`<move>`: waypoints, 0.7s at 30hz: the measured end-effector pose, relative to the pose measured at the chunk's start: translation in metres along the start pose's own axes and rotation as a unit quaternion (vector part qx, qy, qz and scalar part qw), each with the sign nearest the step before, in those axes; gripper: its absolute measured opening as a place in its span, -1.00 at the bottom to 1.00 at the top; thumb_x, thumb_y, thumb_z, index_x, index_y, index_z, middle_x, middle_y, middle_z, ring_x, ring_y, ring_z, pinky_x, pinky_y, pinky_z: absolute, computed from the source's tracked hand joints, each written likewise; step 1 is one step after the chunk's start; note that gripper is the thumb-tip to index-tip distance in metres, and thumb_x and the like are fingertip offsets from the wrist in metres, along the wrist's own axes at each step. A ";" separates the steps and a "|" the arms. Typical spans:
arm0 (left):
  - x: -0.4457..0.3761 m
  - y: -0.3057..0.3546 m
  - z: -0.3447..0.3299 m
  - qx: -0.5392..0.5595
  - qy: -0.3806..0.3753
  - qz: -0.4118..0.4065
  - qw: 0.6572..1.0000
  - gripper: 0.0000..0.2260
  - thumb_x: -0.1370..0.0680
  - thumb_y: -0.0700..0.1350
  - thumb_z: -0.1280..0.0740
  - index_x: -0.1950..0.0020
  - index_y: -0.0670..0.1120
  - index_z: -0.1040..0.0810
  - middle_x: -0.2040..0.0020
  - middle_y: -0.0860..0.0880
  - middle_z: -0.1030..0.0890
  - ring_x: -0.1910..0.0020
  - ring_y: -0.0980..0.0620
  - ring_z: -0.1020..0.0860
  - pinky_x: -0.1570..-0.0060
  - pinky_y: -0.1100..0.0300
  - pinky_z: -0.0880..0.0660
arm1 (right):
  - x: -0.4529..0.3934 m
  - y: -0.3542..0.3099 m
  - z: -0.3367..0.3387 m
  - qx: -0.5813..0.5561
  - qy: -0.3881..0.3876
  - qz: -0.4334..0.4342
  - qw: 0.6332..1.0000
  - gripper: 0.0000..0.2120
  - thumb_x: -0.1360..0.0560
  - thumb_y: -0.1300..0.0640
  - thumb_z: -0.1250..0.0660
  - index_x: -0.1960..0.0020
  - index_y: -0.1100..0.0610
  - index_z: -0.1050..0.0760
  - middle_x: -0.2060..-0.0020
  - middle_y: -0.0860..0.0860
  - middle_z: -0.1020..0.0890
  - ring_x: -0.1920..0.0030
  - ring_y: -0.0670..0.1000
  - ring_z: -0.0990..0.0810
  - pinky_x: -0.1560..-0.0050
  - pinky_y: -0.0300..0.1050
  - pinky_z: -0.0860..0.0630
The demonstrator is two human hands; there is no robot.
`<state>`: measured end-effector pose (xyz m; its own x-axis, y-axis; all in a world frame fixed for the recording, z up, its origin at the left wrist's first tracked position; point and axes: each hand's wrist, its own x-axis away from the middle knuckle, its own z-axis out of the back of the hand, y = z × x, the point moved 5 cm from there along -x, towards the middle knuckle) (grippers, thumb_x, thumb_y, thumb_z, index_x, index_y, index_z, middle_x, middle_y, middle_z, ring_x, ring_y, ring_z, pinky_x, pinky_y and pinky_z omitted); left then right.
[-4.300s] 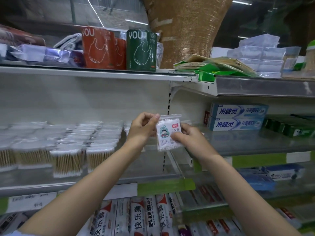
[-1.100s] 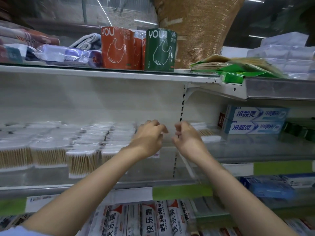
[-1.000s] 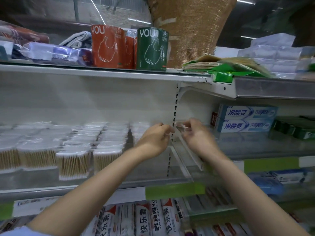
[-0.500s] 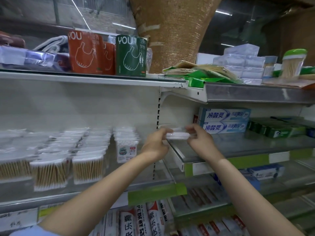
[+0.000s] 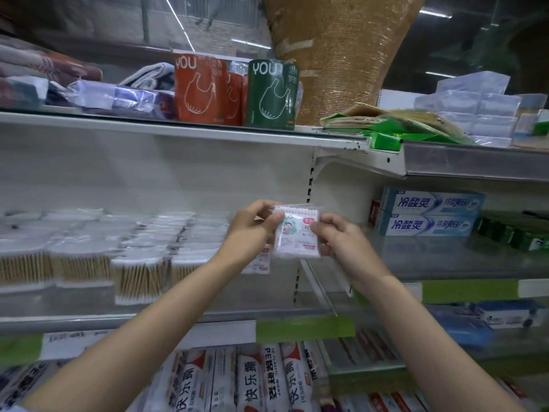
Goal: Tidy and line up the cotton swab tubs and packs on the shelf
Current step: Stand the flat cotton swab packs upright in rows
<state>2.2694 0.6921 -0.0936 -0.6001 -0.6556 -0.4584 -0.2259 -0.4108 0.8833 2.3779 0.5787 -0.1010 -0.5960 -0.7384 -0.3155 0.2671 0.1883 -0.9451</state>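
A small clear pack of cotton swabs (image 5: 300, 236) with a cartoon label stands upright in the air before the middle shelf (image 5: 184, 315). My left hand (image 5: 252, 230) pinches its left edge and my right hand (image 5: 338, 236) grips its right side. Rows of clear bags of wooden-stick cotton swabs (image 5: 139, 272) fill the shelf to the left. Behind my left hand, another labelled swab pack (image 5: 259, 263) stands at the right end of those rows, partly hidden.
Blue toothpaste boxes (image 5: 427, 215) and green boxes (image 5: 511, 236) sit on the right shelf. Orange and green bag rolls (image 5: 234, 93) and clear plastic tubs (image 5: 475, 111) stand on the top shelf. Plastic wrap packs (image 5: 249, 382) line the shelf below.
Both hands have lifted a swab pack off the right shelf and turned it upright, label toward me, and carried it slightly left. The camera swung back to the left.
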 end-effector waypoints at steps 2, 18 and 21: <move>0.001 -0.006 0.009 0.019 0.008 0.015 1.000 -0.87 -0.53 -0.07 -0.34 0.00 -0.11 -0.55 0.20 0.00 -0.51 0.28 0.02 -0.53 0.27 0.20 -0.45 | -0.001 0.004 -0.010 -0.025 -0.016 -0.006 1.000 -0.94 -0.55 0.20 -0.26 0.05 0.14 -0.51 0.23 0.00 -0.65 0.22 -0.06 -0.59 0.13 -0.10 -0.51; 0.014 -0.012 0.043 -0.022 0.105 -0.033 0.994 -0.75 -0.49 -0.27 -0.36 0.17 0.00 -0.33 0.23 0.03 -0.44 0.21 0.05 -0.47 0.18 0.30 -0.46 | 0.000 0.017 -0.037 -0.048 -0.028 0.003 0.998 -0.95 -0.53 0.19 -0.30 0.04 0.12 -0.54 0.10 0.04 -0.69 0.05 0.04 -0.64 -0.08 0.08 -0.51; 0.018 -0.011 0.033 -0.044 0.052 -0.032 0.997 -0.82 -0.48 -0.17 -0.40 0.16 0.01 -0.41 0.15 -0.02 -0.53 0.13 -0.02 -0.54 0.08 0.20 -0.50 | -0.001 0.016 -0.037 -0.059 -0.018 0.030 0.998 -0.94 -0.50 0.18 -0.35 0.04 0.08 -0.52 0.08 0.00 -0.67 0.10 -0.06 -0.63 0.08 -0.09 -0.54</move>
<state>2.2355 0.7058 -0.1082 -0.5030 -0.6861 -0.5257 -0.1905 -0.5052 0.8417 2.3545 0.6063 -0.1192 -0.5535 -0.7455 -0.3713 0.2098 0.3066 -0.9284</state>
